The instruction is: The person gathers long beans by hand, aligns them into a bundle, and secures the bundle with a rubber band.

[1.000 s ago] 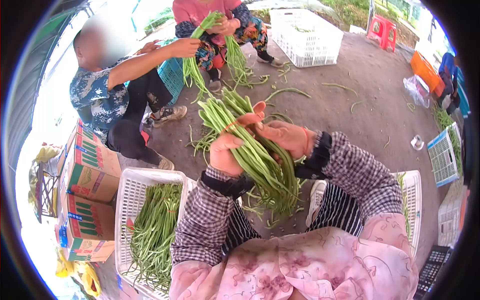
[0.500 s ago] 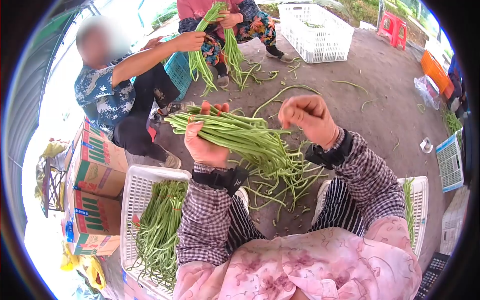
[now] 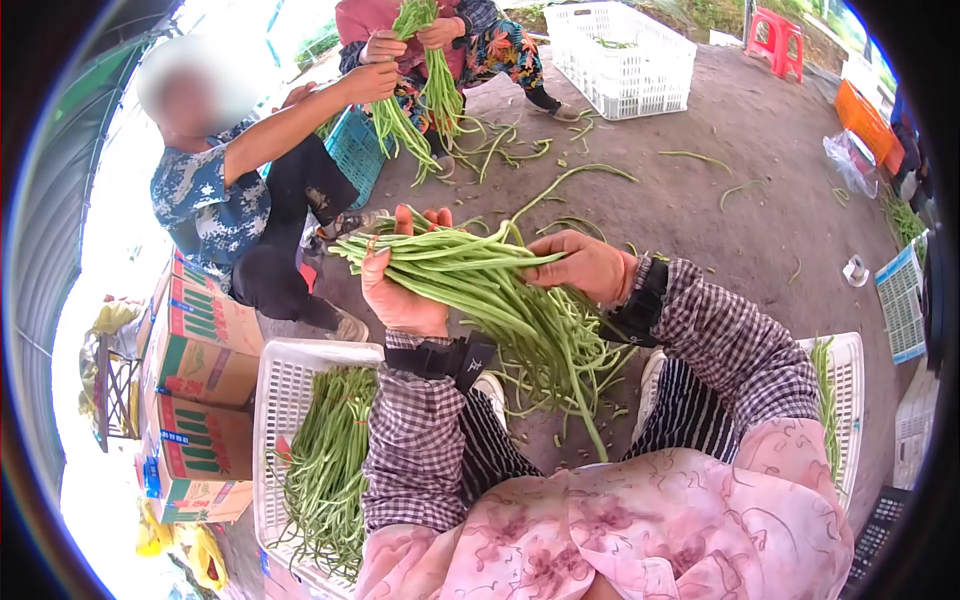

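Note:
A thick bunch of green long beans (image 3: 470,270) lies across my left hand (image 3: 405,300), whose fingers wrap around its left end. A thin red band shows near that end. On the bunch's right side, my right hand (image 3: 590,266) is closed on some of the beans, thumb and fingers pressed together. The loose ends hang down to the right, and one long bean reaches toward my lap. Below the bunch, more loose beans lie on the ground between my shoes.
A white crate (image 3: 275,400) of beans stands at my left, another crate (image 3: 848,420) at my right. Cardboard boxes (image 3: 205,440) are stacked far left. Two people sit ahead, their hands on beans. A white crate (image 3: 640,80) and red stool (image 3: 775,42) stand farther back.
My right hand has come down and left from above the ground onto the bunch and closed on beans. My left hand keeps its hold. One bean now hangs lower toward my lap.

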A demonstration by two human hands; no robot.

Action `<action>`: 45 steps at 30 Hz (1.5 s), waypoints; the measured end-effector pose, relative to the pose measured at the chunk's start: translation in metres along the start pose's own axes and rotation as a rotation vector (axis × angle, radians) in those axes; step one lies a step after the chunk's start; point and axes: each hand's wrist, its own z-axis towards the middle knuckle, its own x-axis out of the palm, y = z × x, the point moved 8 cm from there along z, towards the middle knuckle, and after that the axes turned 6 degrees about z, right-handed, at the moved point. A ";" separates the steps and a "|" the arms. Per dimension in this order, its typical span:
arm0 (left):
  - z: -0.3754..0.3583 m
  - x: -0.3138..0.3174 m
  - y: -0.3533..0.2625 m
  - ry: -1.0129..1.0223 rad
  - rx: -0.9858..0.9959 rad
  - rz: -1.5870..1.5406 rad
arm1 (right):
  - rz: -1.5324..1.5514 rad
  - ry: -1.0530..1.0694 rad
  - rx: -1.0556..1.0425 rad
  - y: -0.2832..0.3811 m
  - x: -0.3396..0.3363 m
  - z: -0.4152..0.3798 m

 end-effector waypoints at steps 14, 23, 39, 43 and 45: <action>0.006 -0.025 -0.016 -0.101 0.160 0.005 | -0.494 -0.247 -0.335 0.042 -0.013 -0.010; 0.009 -0.032 -0.022 -0.164 0.234 -0.087 | -1.030 -0.288 -0.519 0.045 0.034 -0.027; 0.004 -0.006 -0.017 -0.161 0.268 0.060 | -1.175 0.023 -0.429 0.009 0.059 -0.024; 0.004 -0.015 -0.017 -0.179 0.248 0.087 | -1.042 -0.031 -0.631 0.045 0.065 -0.036; 0.002 -0.015 -0.019 -0.185 0.260 0.125 | -0.832 -0.350 -0.500 0.068 0.042 -0.040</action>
